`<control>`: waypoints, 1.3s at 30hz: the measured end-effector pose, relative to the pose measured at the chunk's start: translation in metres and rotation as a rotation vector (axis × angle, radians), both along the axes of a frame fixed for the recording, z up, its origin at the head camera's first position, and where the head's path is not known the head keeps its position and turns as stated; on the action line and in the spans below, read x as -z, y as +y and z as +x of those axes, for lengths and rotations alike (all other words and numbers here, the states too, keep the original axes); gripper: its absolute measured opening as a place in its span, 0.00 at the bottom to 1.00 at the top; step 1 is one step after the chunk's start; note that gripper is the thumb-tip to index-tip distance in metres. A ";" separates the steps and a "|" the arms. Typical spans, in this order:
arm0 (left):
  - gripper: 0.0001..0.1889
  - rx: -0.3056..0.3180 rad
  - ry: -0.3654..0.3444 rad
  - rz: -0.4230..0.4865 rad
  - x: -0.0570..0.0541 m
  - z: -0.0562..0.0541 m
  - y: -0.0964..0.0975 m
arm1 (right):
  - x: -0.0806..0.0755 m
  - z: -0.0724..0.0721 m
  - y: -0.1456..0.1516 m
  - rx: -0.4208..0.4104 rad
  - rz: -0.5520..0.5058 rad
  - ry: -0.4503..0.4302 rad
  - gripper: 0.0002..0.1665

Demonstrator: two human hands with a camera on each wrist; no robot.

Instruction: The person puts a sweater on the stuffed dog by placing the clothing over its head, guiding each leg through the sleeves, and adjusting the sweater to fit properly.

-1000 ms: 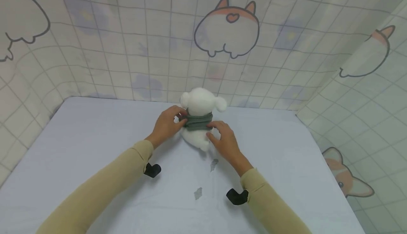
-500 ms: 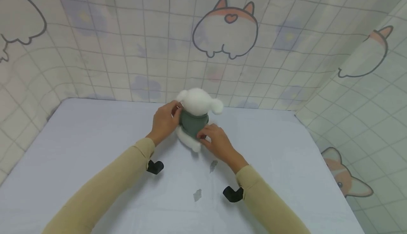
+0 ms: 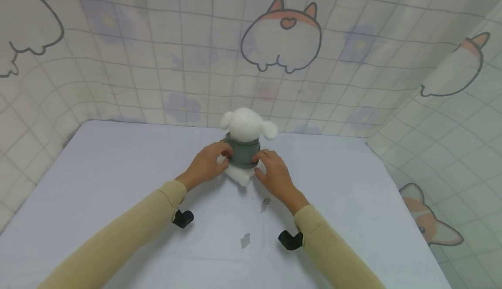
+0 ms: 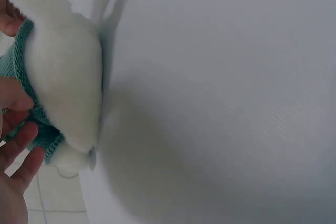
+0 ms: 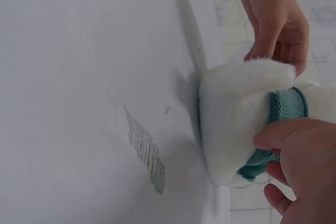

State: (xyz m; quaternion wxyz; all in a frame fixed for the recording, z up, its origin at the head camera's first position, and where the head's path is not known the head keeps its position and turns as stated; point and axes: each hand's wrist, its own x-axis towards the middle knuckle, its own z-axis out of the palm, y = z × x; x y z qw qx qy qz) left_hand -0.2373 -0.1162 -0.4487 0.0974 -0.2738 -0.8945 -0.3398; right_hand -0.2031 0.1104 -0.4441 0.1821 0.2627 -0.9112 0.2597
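A white plush toy with floppy ears sits upright near the table's far edge, its back toward me. Round its torso is a green knitted sweater, the lower body showing bare white below the hem. From the left side my left hand pinches the sweater's edge; in the left wrist view its thumb and fingers are on either side of the knit. At the right side my right hand holds the hem, its thumb lying along the knit edge and its other fingers curled beneath. The toy's front is hidden.
The white-covered table has two small grey mesh patches in front of the toy. A patterned curtain with cartoon corgis rises behind and at both sides. A black mount sticks out by the right wrist.
The sweater, first bunched into folds high on the back, now lies smoother and lower. My left hand rose to the neck, then came down to the hem; the right shifted left and back.
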 end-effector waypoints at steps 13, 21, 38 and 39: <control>0.06 0.047 0.115 -0.281 0.004 0.005 -0.011 | 0.013 -0.008 0.001 0.005 0.096 -0.087 0.12; 0.07 0.052 0.122 -0.312 0.001 0.009 -0.011 | 0.015 -0.003 0.004 0.001 0.118 -0.104 0.11; 0.06 0.116 0.109 -0.293 -0.003 0.016 0.005 | 0.011 0.001 -0.004 -0.030 0.089 -0.149 0.04; 0.06 0.116 0.092 -0.300 -0.003 0.016 0.004 | 0.013 0.002 -0.004 -0.024 0.084 -0.167 0.04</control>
